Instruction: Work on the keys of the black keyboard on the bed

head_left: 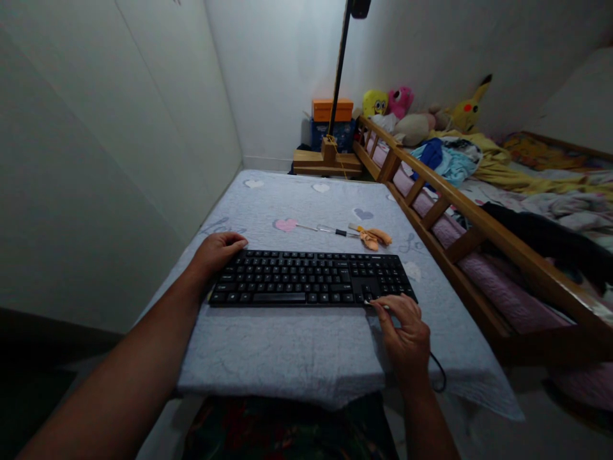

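Note:
A black keyboard (297,279) lies across the cloth-covered table, its keys facing up. Around its left end rests my left hand (218,255), the thumb along the top left corner and the other fingers hidden. My right hand (402,326) is over the lower right part of the keyboard, thumb and forefinger pinched on a thin white-tipped stick (378,305), whose tip is at the keys near the front edge. A black cable (441,374) hangs down beside my right wrist.
Behind the keyboard lie a thin metal rod (306,227), a dark-handled tool (341,232), a brush (355,227) and a crumpled orange cloth (375,237). A wooden bed rail (450,195) runs along the right side. A stand with a dark pole (339,70) rises beyond the table.

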`<move>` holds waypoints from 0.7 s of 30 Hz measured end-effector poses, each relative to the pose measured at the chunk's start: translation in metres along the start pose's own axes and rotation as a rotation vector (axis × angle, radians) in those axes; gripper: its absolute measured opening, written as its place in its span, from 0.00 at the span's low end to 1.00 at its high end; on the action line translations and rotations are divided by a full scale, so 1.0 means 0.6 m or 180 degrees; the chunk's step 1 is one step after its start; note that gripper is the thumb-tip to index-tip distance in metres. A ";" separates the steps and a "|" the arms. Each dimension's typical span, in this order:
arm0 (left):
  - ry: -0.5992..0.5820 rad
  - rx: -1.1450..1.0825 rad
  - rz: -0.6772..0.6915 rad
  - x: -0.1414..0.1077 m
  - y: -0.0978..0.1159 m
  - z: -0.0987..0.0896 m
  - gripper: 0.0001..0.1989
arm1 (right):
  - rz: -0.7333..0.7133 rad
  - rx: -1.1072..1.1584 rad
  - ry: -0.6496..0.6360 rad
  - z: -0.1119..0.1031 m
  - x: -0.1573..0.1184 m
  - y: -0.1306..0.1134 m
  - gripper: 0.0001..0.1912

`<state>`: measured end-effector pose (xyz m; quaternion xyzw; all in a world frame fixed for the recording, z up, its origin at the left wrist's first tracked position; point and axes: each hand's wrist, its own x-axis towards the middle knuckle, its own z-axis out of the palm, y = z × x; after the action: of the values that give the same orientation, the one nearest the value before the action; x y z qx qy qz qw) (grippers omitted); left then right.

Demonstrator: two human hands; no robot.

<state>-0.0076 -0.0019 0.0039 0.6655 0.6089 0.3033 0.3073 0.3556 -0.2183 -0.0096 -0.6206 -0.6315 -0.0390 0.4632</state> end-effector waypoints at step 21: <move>0.0035 -0.0017 -0.0090 -0.004 0.012 -0.002 0.17 | 0.0131 -0.0022 0.0118 0.000 0.002 -0.004 0.06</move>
<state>-0.0039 -0.0048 0.0103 0.6543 0.6190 0.3042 0.3100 0.3538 -0.2179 -0.0076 -0.6343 -0.6098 -0.0431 0.4733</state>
